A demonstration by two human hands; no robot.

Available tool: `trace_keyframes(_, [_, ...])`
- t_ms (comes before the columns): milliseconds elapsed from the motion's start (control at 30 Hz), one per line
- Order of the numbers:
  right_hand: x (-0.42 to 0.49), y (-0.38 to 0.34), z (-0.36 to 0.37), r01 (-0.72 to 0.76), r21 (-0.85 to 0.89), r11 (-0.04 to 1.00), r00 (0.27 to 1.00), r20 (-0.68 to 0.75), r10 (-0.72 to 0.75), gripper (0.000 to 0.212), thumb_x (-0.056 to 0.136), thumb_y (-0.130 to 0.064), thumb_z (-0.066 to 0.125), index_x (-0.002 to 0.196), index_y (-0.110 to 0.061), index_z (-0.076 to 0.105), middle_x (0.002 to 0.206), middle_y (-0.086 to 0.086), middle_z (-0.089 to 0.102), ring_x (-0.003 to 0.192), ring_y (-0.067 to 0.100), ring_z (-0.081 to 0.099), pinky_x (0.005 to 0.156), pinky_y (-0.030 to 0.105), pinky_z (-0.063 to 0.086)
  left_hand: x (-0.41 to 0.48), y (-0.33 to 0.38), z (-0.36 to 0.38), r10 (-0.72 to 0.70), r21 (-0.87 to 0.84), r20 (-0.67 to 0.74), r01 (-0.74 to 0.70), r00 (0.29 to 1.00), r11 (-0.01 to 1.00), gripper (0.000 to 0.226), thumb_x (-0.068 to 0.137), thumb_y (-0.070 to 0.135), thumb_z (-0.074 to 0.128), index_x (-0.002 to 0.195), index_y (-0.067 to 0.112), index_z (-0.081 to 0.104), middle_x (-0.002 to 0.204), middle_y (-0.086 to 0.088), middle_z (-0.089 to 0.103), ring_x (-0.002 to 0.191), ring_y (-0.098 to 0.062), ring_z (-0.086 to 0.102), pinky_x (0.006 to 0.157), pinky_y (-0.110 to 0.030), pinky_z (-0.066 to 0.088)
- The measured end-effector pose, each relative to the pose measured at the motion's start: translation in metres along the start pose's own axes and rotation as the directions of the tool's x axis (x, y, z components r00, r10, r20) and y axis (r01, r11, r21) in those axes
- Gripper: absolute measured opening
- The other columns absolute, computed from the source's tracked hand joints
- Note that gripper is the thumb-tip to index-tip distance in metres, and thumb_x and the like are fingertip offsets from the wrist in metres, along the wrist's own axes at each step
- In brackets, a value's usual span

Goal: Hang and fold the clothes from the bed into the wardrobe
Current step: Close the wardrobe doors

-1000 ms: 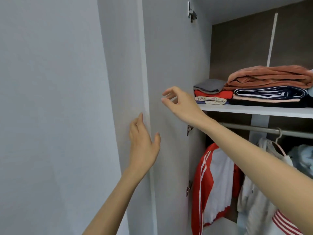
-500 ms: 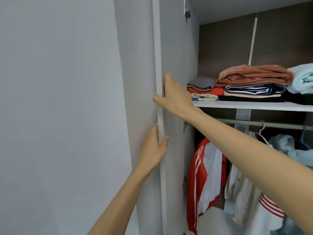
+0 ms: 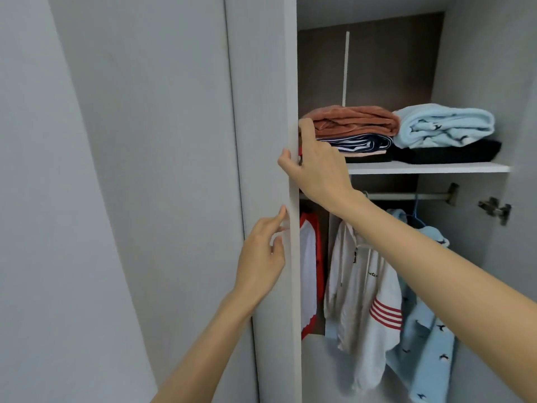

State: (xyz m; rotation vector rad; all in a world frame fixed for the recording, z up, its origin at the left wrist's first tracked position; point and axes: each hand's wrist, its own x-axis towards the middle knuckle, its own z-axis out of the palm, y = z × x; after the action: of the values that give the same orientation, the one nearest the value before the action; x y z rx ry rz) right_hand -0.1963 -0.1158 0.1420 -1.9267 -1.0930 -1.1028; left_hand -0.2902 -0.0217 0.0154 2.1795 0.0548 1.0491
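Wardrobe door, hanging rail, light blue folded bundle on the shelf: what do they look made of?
Wardrobe door: looks like laminated board, matt pale grey, flat face with a square banded edge. Hanging rail: probably metal, dull silver sheen, bracket at its end. Light blue bundle: soft fleece-like fabric, fuzzy nap, rounded folds.

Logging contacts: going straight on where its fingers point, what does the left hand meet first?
The left hand would meet the wardrobe door's edge; its fingertips look nearly on it, depth unclear.
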Motion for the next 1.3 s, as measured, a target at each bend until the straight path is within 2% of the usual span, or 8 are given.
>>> trace_keyframes(100, [-0.005,0.039,-0.006,-0.066,-0.049,0.997,0.997,-0.044,0.064,0.034,0.097,-0.028,0.042,0.124,-0.007,0.041,0.061,0.0,0.05,0.048,0.019,0.046,0.046,0.029,0.031,0.016,-0.001,0.029,0.066,0.003,0.104,-0.067,0.992,0.998,0.057,0.098,0.001,0.042,0.145,0.034,0.038,0.129,0.02,0.047,0.119,0.011,0.042,0.104,-0.021,0.042])
trace_keyframes(167, [-0.007,0.066,-0.009,-0.139,-0.053,0.989,0.989,-0.055,0.136,0.029,0.099,-0.028,0.04,0.12,-0.008,0.042,0.063,0.001,0.051,0.053,0.023,0.05,0.049,0.033,0.037,0.026,-0.001,0.052,0.112,0.015,0.201,-0.118,0.973,0.993,0.062,0.097,-0.001,0.039,0.149,0.031,0.03,0.145,0.02,0.036,0.13,0.012,0.031,0.111,-0.018,0.031])
trace_keyframes(267, [-0.003,0.11,-0.013,-0.236,-0.015,0.972,0.972,-0.016,0.236,0.026,0.102,-0.03,0.038,0.114,-0.008,0.043,0.073,0.003,0.057,0.064,0.026,0.057,0.061,0.042,0.048,0.046,-0.002,0.091,0.174,0.067,0.371,-0.213,0.912,0.975,0.066,0.098,0.0,0.037,0.152,0.025,0.01,0.156,0.02,0.004,0.146,-0.002,0.004,0.112,-0.007,0.003])
trace_keyframes(433, [0.017,0.182,-0.011,-0.329,0.027,0.944,0.943,0.057,0.327,0.025,0.102,-0.035,0.041,0.112,-0.013,0.05,0.076,-0.012,0.055,0.072,0.014,0.057,0.064,0.034,0.043,0.087,-0.014,0.153,0.128,0.367,0.479,-0.331,0.868,0.869,0.071,0.1,0.009,0.034,0.152,0.023,-0.012,0.156,0.011,-0.026,0.146,-0.016,-0.02,0.121,-0.043,0.003])
trace_keyframes(633, [0.038,0.237,0.006,-0.34,0.171,0.925,0.94,0.023,0.342,0.027,0.099,-0.028,0.051,0.114,-0.012,0.066,0.107,-0.001,0.067,0.095,0.014,0.06,0.084,0.037,0.051,0.123,-0.035,0.2,0.146,0.44,0.416,-0.339,0.897,0.831,0.076,0.097,0.008,0.036,0.151,0.027,-0.015,0.153,0.015,-0.03,0.146,-0.014,-0.02,0.121,-0.042,0.009])
trace_keyframes(833, [0.053,0.269,0.019,-0.361,0.292,0.886,0.929,0.034,0.368,0.023,0.096,-0.02,0.057,0.111,-0.012,0.072,0.104,-0.001,0.072,0.096,0.015,0.064,0.087,0.032,0.05,0.149,-0.049,0.229,0.169,0.484,0.365,-0.342,0.916,0.805,0.079,0.096,0.018,0.042,0.152,0.025,-0.013,0.156,0.014,-0.025,0.143,-0.024,0.006,0.117,-0.031,0.018])
trace_keyframes(1033, [0.066,0.291,0.031,-0.419,0.34,0.842,0.908,0.129,0.399,0.023,0.097,-0.019,0.055,0.111,-0.011,0.071,0.107,0.002,0.072,0.102,0.019,0.064,0.096,0.041,0.049,0.163,-0.063,0.25,0.184,0.517,0.31,-0.328,0.933,0.791,0.081,0.095,0.019,0.042,0.15,0.026,-0.016,0.152,0.015,-0.031,0.141,-0.024,0.009,0.118,-0.034,0.014])
trace_keyframes(1300, [0.073,0.304,0.042,-0.456,0.359,0.814,0.889,0.153,0.431,0.021,0.097,-0.019,0.054,0.106,-0.013,0.072,0.104,0.003,0.073,0.101,0.023,0.065,0.096,0.048,0.048,0.175,-0.067,0.258,0.153,0.536,0.314,-0.308,0.937,0.786,0.082,0.095,0.02,0.044,0.15,0.026,-0.016,0.155,0.014,-0.027,0.141,-0.025,0.009,0.118,-0.038,0.014])
